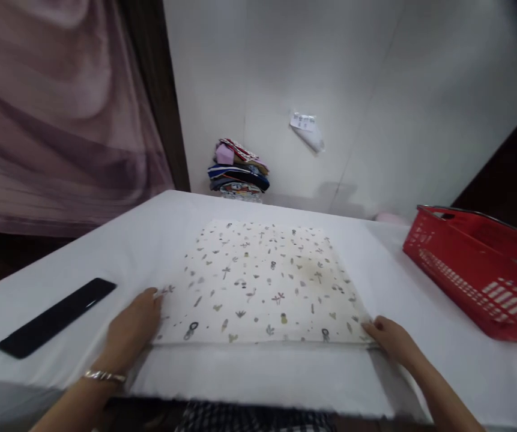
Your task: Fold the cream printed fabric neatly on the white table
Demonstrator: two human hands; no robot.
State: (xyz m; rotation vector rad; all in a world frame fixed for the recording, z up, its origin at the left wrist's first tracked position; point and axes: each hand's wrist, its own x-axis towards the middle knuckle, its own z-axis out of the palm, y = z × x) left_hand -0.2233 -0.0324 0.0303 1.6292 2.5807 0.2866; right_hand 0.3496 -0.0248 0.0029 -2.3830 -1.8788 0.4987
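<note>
A cream cloth [258, 282] with small printed palms, leaves and fruit lies spread in a rough rectangle on the white-covered table [258, 372]. My left hand [139, 324], with a silver bracelet at the wrist, pinches the cloth's near left edge. At the near right corner, my right hand [386, 336] grips the cloth between thumb and fingers. The near edge runs almost straight between both hands. Whether the cloth is one layer or folded, I cannot tell.
A flat black object [57, 318] lies on the left. On the right stands a red plastic basket [478, 270]. Folded clothes [239, 168] are stacked against the wall behind the table. A pinkish curtain [60, 108] hangs at left; a paper label [305, 126] is on the wall.
</note>
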